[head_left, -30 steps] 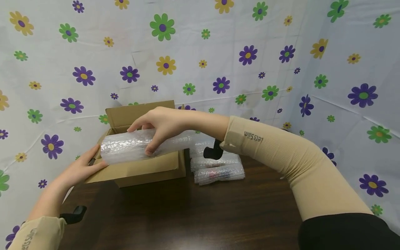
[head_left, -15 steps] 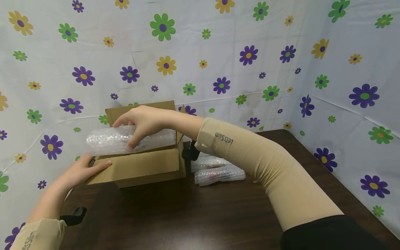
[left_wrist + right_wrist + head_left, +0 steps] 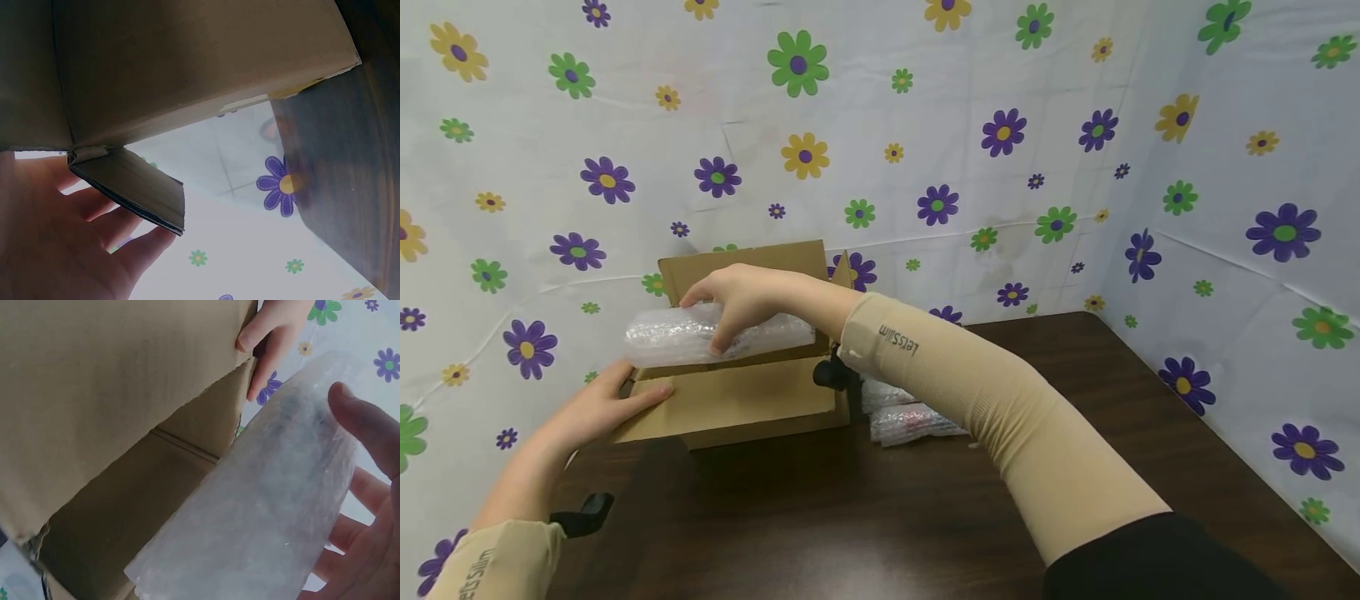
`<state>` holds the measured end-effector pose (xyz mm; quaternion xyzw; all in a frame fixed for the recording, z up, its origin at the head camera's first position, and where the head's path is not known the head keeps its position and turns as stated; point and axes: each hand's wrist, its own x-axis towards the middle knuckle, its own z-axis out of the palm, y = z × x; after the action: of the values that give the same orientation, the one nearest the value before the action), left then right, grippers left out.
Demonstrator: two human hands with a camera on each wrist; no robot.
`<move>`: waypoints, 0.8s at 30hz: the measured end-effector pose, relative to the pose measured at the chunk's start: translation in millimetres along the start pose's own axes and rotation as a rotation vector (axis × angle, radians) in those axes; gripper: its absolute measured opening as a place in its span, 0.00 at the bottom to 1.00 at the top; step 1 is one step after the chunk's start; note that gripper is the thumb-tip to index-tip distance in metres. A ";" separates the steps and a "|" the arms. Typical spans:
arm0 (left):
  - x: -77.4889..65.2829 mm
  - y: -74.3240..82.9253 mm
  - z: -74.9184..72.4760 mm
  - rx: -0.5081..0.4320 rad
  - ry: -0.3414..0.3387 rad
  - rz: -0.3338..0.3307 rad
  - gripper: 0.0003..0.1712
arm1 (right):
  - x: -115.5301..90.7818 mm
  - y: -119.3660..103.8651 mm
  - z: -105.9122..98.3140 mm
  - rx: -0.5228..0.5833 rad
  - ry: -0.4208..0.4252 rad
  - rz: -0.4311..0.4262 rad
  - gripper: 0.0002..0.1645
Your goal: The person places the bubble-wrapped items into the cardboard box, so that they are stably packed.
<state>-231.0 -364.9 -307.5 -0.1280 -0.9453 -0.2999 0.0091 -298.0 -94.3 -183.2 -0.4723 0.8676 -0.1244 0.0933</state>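
Note:
My right hand (image 3: 741,296) grips a bubble-wrapped roll (image 3: 662,335) from above, thumb on the near side and fingers round the far side. The roll hangs lengthwise over the opening of a cardboard box (image 3: 752,396); its contents are blurred by the wrap. In the right wrist view, the box interior (image 3: 106,531) shows beneath the roll. My left hand (image 3: 595,408) holds the box's left end, its thumb on the front flap. The left wrist view has those fingers (image 3: 119,225) behind a small side flap (image 3: 140,187).
More bubble-wrapped packs (image 3: 906,423) lie on the dark wooden table (image 3: 865,517), just right of the box. The box's rear flap (image 3: 790,257) stands up near a flower-printed wall sheet (image 3: 880,108). Another sheet hangs along the right side.
My right hand has carried the wrapped roll left and over the box, now lower and nearer its opening. The left hand stays at the box's left end.

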 end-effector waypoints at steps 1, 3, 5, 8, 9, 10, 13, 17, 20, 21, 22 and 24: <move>0.3 0.1 0.5 0.001 0.000 0.004 0.48 | 2.2 0.4 1.3 -0.006 -0.005 0.009 0.45; 0.4 -0.3 1.0 -0.003 -0.001 0.013 0.48 | 6.8 1.5 3.7 -0.016 -0.011 0.024 0.45; 0.5 -1.0 1.0 0.002 0.003 0.022 0.48 | 11.2 2.9 5.7 -0.027 -0.017 0.036 0.45; 0.0 -2.1 -0.9 0.000 -0.002 0.006 0.50 | 17.2 5.2 8.0 -0.027 -0.033 0.056 0.44; 0.0 -2.8 -1.6 0.000 -0.004 -0.003 0.51 | 18.8 6.1 8.6 -0.028 -0.037 0.061 0.44; 0.1 -3.5 -2.3 0.002 -0.006 -0.013 0.52 | 20.4 7.1 9.1 -0.028 -0.041 0.066 0.44; 0.7 -4.8 -3.4 0.001 -0.014 -0.037 0.53 | 24.1 10.3 10.4 -0.027 -0.047 0.079 0.44; 2.2 -5.0 -3.1 0.005 -0.019 -0.051 0.54 | 27.9 14.9 13.0 -0.019 -0.051 0.094 0.44; 3.0 -5.2 -2.6 0.004 -0.020 -0.060 0.55 | 30.8 17.9 17.3 -0.020 -0.055 0.102 0.44; 3.1 -5.2 -2.4 0.003 -0.021 -0.063 0.55 | 31.9 19.0 19.2 -0.020 -0.058 0.104 0.44; 3.2 -5.4 -2.2 0.004 -0.021 -0.065 0.55 | 32.8 20.1 21.2 -0.018 -0.062 0.109 0.44; 3.6 -5.5 -1.6 0.014 -0.025 -0.075 0.56 | 34.5 22.2 25.3 -0.014 -0.073 0.121 0.44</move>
<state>-235.9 -369.4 -309.0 -0.0964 -0.9515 -0.2918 -0.0131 -327.1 -115.0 -215.5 -0.4238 0.8915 -0.0951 0.1286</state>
